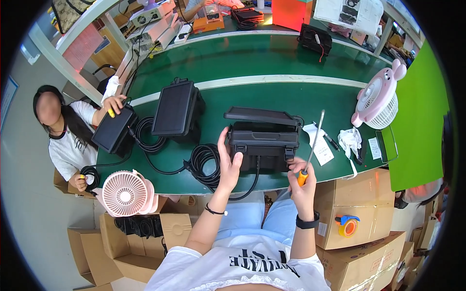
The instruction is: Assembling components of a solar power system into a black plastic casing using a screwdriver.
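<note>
A green table [320, 99] carries a black box [264, 138] at its near edge, directly before the person and between left hand [229, 165] and right hand [303, 183]; its long axis runs left to right. The box is dull black and block-shaped, its lid [259, 115] ajar above the body. The left hand, the nearer, is spread open against the left end. The right hand is closed around the orange handle of a screwdriver [313, 143], shaft pointing away past the right end; whether its fingertips touch the box I cannot tell. A cable [257, 167] leaves the front, between two small latches [241, 149].
</note>
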The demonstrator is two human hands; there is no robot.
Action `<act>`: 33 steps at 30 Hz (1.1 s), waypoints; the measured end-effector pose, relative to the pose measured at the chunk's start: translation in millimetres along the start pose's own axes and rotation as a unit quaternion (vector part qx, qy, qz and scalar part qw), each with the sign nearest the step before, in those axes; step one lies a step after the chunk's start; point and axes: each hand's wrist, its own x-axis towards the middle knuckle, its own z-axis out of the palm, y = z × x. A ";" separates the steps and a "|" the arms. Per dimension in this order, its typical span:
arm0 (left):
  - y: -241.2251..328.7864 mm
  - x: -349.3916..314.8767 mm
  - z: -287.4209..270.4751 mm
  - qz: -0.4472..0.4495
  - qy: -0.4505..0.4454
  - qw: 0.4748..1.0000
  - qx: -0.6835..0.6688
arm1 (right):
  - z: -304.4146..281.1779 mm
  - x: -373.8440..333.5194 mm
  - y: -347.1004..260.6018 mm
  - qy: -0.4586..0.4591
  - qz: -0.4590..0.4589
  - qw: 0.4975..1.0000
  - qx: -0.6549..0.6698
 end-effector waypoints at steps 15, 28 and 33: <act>-2.2 -1.9 2.5 0.007 0.008 1.000 0.023 | -2.2 17.9 -18.0 -0.028 -0.075 0.996 -0.046; -0.2 10.7 9.7 0.054 0.046 0.997 0.035 | 8.9 16.7 -32.5 -0.002 -0.210 0.924 -0.319; 0.8 8.6 8.4 0.048 0.037 0.998 0.021 | 5.6 26.5 -33.3 -0.021 -0.193 0.935 -0.297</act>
